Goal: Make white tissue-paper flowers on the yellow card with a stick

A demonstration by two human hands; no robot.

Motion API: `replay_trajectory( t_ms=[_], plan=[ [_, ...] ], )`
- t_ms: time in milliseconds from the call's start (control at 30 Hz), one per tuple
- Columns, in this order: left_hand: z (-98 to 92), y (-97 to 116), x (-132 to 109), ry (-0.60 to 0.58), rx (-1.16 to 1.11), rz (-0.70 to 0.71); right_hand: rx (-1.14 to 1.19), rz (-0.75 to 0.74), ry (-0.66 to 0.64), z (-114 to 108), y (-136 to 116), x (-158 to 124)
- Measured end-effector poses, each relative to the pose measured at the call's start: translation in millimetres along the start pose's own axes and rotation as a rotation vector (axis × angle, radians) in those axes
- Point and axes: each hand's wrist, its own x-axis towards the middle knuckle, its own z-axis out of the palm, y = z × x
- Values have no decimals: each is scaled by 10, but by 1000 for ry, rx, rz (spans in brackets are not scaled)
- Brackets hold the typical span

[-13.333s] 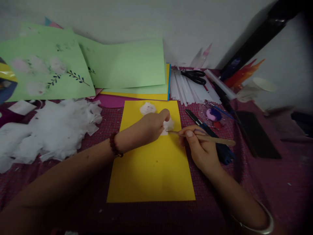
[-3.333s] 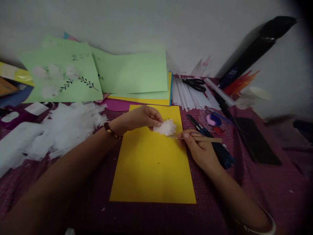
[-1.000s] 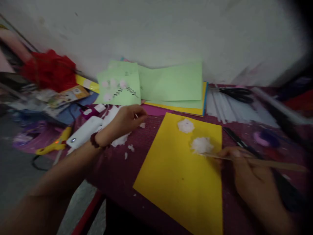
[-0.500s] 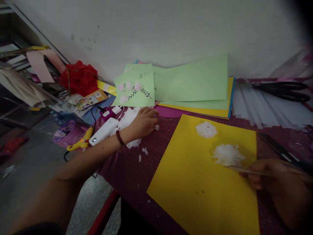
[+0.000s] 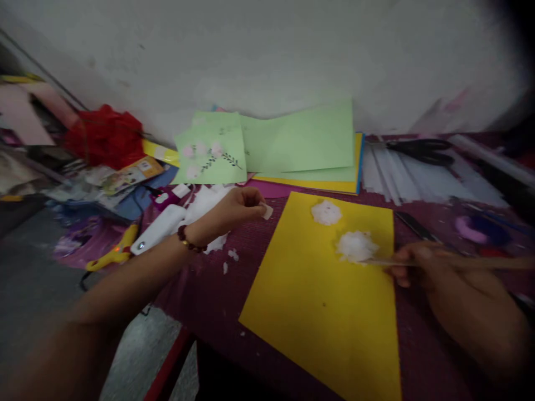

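Observation:
My left hand (image 5: 244, 207) pinches a small scrap of white paper (image 5: 267, 211) above the table, left of the yellow sheet (image 5: 317, 312). In my right hand (image 5: 422, 264) is a thin wooden stick (image 5: 468, 262), its tip at the edge of a fluffy white paper flower (image 5: 356, 246). Whether the tip touches the flower or only lies beside it, I cannot tell. A second, flatter white flower (image 5: 326, 213) sits near the top of the yellow sheet. Torn white paper (image 5: 209, 203) lies behind my left wrist, with small scraps (image 5: 233, 254) on the table.
A green card with pink flowers (image 5: 213, 150) leans by green sheets (image 5: 301, 139) at the wall. To the left are a yellow glue gun (image 5: 112, 253), a white device (image 5: 159, 229) and red material (image 5: 106, 136). Black-handled scissors (image 5: 422, 150) rest on clear sticks (image 5: 397, 172), back right.
The view has shifted right. My left hand has come up from the table with the white paper scrap, nearer the yellow sheet. My right hand still holds the stick at the fluffy flower.

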Motion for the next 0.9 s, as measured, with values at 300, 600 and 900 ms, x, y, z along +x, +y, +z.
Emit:
replay_trajectory(
  t_ms=[300,600,900],
  plan=[
    [917,405,359,-198,-365,158,-7,-64,-315,-72,-126,32],
    [1035,83,433,-399,-77,364,-66,-88,-175,77,-133,20],
    [1196,-73,464,-366,127,521,139,72,-71,-6,-96,-29]
  ],
)
